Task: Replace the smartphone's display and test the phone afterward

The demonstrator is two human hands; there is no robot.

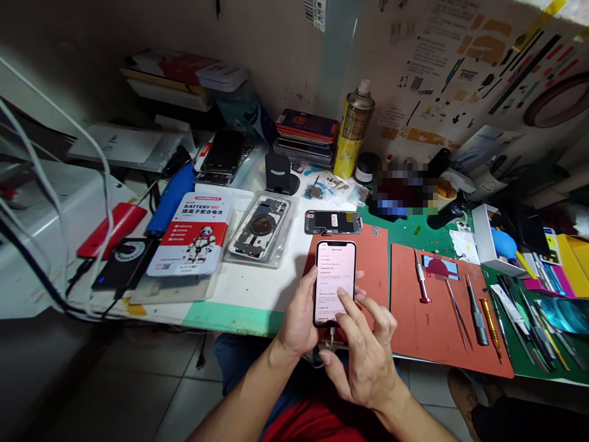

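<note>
A lit smartphone (334,276) with lines of text on its screen is held upright over the bench's front edge. My left hand (299,313) grips it from the left side and behind. Over the lower part of the screen, my right hand (365,337) has its fingers apart, with fingertips at or just above the glass. A white charging cable (332,337) is plugged into the phone's bottom end. Just beyond the phone lies a detached phone screen assembly (334,222), its back facing up, on the red mat (375,258).
To the left are a battery box (191,233) and an opened phone (262,227) on a plastic tray. Tweezers (458,316) and screwdrivers (476,310) lie on the right mat. A spray can (354,129) stands at the back. Someone's foot (462,393) shows below right.
</note>
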